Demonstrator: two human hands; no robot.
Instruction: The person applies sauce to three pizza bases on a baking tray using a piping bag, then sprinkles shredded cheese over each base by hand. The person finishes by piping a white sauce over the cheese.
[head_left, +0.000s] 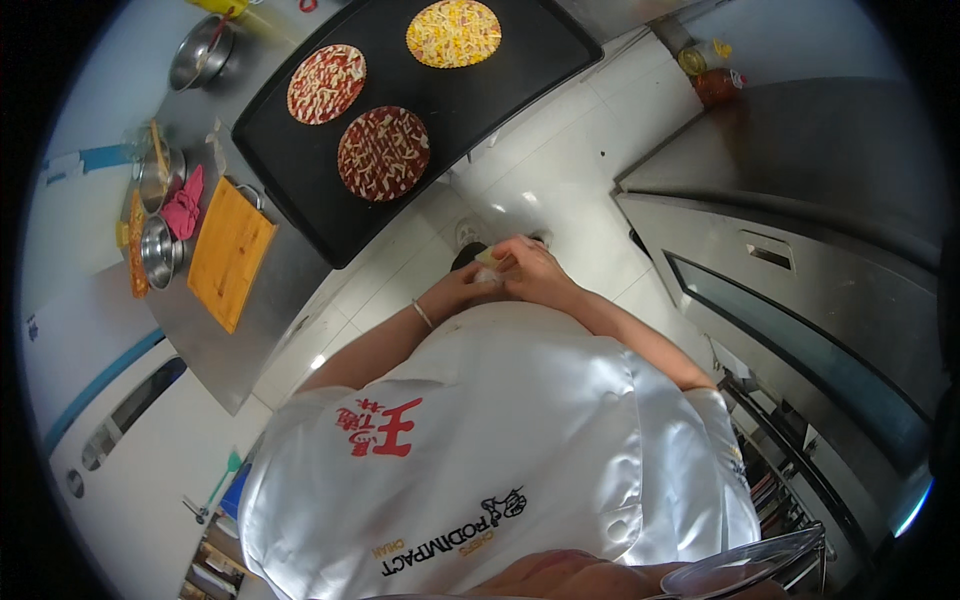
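Observation:
My left hand (457, 287) and my right hand (534, 271) meet close in front of my belly. Between their fingers is a small pale-yellow item (490, 257), with a whitish, translucent piece (487, 277) beside it; what they are is unclear. Ahead of me lies a large black baking tray (480, 112) with three round topped pizzas on it. One pizza (326, 84) has red sauce and pale shreds, another (384, 153) is darker brown-red with pale shreds, and the third (454, 33) has yellow and pale toppings.
Left of the tray, a steel worktable (281, 281) bears a wooden board (231, 255), a pink cloth (183, 202) and steel bowls (160, 252). A steel cabinet with a glass-panelled door (795, 345) stands at right. Bottles (718, 86) are at the upper right. White floor tiles (547, 165) show beyond my hands.

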